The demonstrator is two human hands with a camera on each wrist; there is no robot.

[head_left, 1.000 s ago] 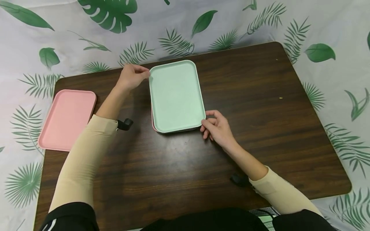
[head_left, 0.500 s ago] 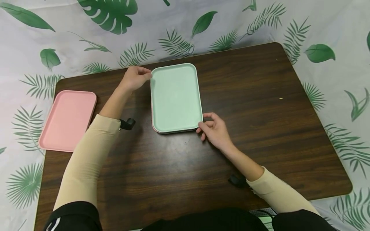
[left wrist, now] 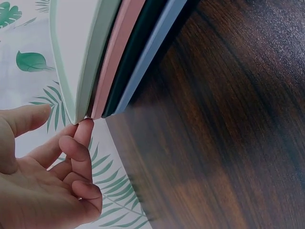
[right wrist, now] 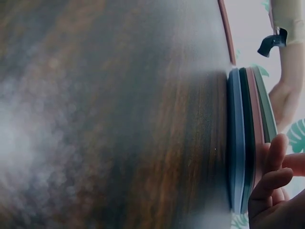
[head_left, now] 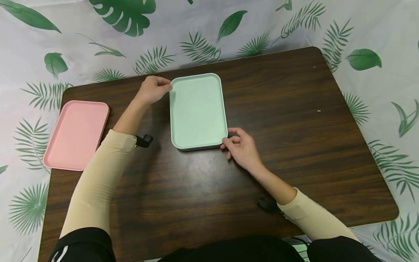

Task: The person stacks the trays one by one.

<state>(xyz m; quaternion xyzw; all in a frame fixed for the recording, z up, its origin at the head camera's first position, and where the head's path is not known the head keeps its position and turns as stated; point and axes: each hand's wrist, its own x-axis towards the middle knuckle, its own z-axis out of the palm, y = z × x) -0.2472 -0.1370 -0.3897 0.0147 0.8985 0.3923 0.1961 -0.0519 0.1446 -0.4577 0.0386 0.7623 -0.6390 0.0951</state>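
Tray, green, atop stack; long axis 12-to-6; left hand loose-fingered, touching 10-o'clock corner; right hand likewise, 4-o'clock corner.

I count my left hand and right hand, two; four stacked trays: one mint, one pink, one dark green, one blue; at left, another pink tray.

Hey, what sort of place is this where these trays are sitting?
Probably an indoor recording setup, though the wider room is hidden: leaf-print sheeting behind a wood-grain table, a stack of trays on it, and a small black device at the left forearm.
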